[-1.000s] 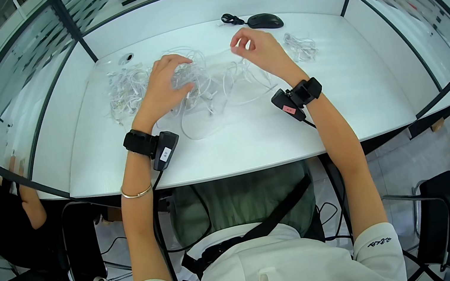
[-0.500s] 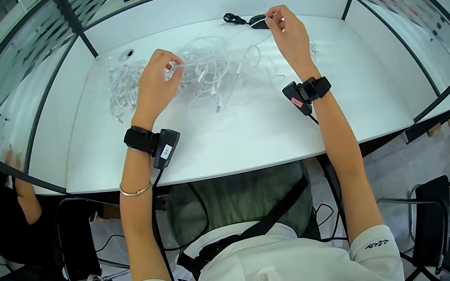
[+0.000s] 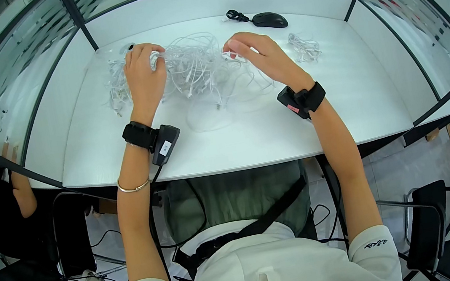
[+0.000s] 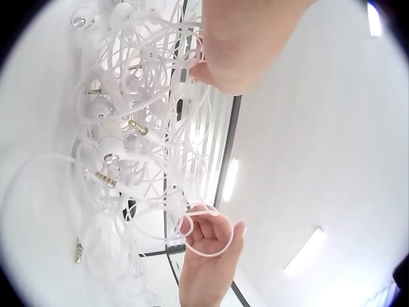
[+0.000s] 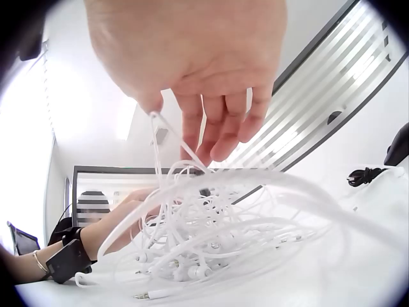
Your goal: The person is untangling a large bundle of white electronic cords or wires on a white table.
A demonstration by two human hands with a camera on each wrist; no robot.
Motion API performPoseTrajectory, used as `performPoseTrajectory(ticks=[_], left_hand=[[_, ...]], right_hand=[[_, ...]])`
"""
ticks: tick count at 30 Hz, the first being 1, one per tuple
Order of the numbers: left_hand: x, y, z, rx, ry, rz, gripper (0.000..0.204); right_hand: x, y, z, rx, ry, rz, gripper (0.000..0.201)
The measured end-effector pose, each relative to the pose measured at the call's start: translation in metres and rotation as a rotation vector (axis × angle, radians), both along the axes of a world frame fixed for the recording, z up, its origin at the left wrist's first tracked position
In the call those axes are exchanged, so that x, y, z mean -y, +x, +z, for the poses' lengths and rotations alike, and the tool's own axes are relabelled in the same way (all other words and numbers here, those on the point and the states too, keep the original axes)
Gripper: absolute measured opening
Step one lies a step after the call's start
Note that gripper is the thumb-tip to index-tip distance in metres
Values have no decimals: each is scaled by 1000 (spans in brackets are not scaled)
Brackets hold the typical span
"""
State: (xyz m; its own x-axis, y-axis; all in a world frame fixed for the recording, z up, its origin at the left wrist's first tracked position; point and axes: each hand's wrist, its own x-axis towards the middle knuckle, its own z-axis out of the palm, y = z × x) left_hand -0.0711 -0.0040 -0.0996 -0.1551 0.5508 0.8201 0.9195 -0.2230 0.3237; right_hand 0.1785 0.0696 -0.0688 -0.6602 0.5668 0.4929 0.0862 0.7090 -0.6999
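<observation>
Tangle (image 3: 194, 70) of thin white cables sits on the smooth white desk (image 3: 238, 149), between the two hands. Left hand (image 3: 147, 81) is at the tangle's left side, fingers bent forward, thumb apart from them in the head view; its fingertips meet the strands in the left wrist view, but whether they pinch any I cannot tell. Right hand (image 3: 269, 55) is at the tangle's right side, fingers curled, a strand caught at the thumb and another running between the fingers; only the right wrist view shows this plainly. Wrist views also give what the head view loses: ringed gold-coloured plugs (image 4: 138, 127) and rounded, glossy earbuds (image 5: 199, 272) in the tangle. Right of the tangle, a smaller white bundle (image 3: 304, 47); beyond it and rightward, a black, smooth-backed mouse (image 3: 269, 20), cord coiled.
</observation>
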Motion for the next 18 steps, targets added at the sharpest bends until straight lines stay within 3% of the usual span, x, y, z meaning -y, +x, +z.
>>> performPoseTrajectory(ticks=[2,7,11,14,18], left_hand=[[4,9,4,-46,36,35,29],[13,24,17,-178,17,-205,42],[13,33,17,-152,7,-393,39],[15,52,16,-154,-54,-495,35],[8,60,3,-107,-279,-557,32]], right_hand=[[1,3,2,116,-53,-26,28],[0,1,1,245,91,-108,24],[-1,0,1,181,35,-161,23],[-3,-1,-4,111,119,-194,16],[-7,0,-3,-6,-2,-90,14]])
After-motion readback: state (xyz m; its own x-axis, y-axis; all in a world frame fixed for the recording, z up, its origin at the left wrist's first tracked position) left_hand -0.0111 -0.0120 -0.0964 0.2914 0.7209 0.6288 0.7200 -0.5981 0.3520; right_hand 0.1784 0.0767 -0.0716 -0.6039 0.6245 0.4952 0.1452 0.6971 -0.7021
